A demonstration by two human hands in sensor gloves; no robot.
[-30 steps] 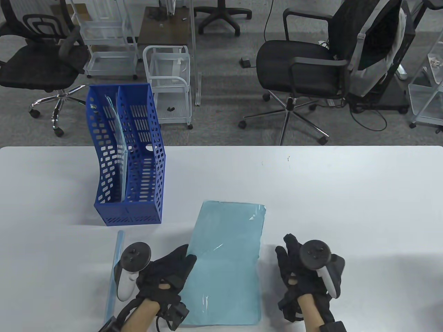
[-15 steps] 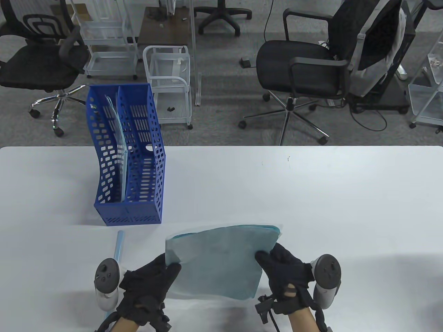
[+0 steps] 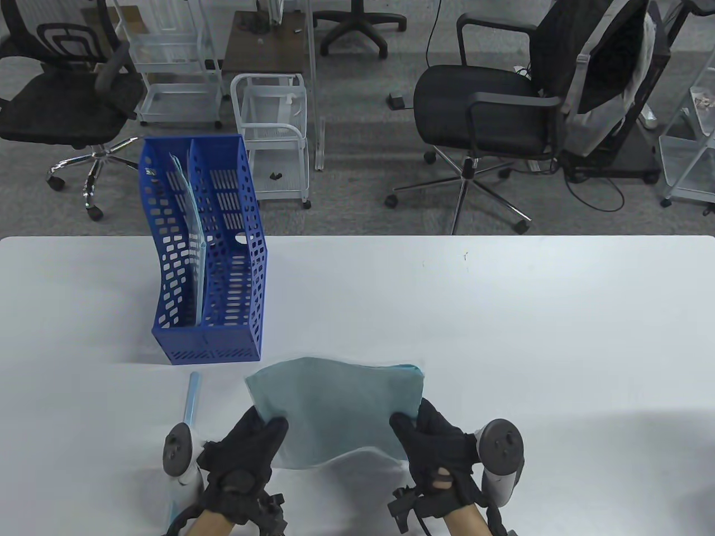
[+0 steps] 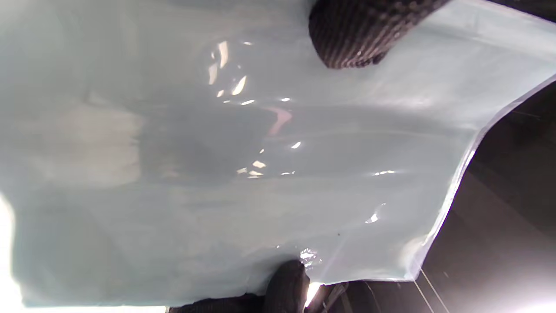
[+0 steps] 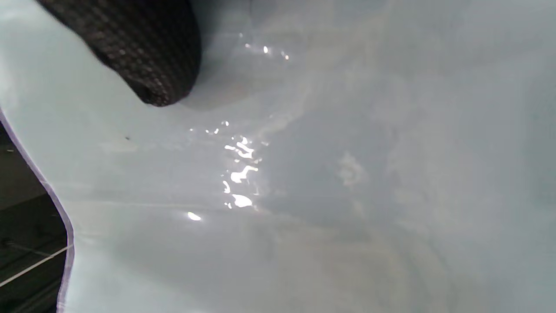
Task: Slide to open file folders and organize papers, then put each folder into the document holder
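Office chairs (image 3: 491, 106) and white wire carts (image 3: 273, 128) crowd the floor at twelve o'clock, beyond the white table (image 3: 503, 312). Blue document holder (image 3: 206, 262) stands at ten o'clock from the hands, one pale folder already upright in its left slot; nothing blocks its right slot. No readable writing shows. Light-blue file folder (image 3: 341, 410) is lifted off the table and bowed, pinched at its side edges by the left hand (image 3: 240, 463) and right hand (image 3: 438, 458), fingers curled round it. Half a second ago it hung slightly farther right. Blue slide bar (image 3: 190, 399) lies at nine o'clock.
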